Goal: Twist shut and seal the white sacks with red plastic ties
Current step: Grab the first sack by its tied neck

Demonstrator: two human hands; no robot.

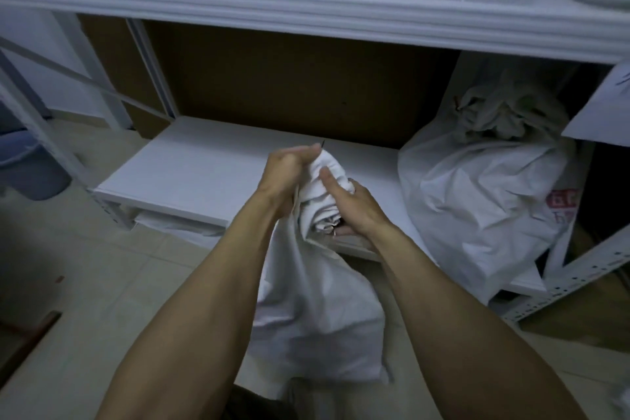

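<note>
Both hands clamp the gathered neck of a sack to keep the twist from springing loose.

Left hand (286, 174) grips the top of the bunched cloth while the right hand (354, 211) wraps lower down; the sack (317, 317) stands on the floor in front of the low shelf (191, 174). No tie shows on it yet. A second sack (477, 201), neck already bunched, rests on the shelf at right.

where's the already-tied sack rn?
Head view, right side: the tied sack sits on the low white shelf, right of both hands, which grip the other sack's neck.
</note>
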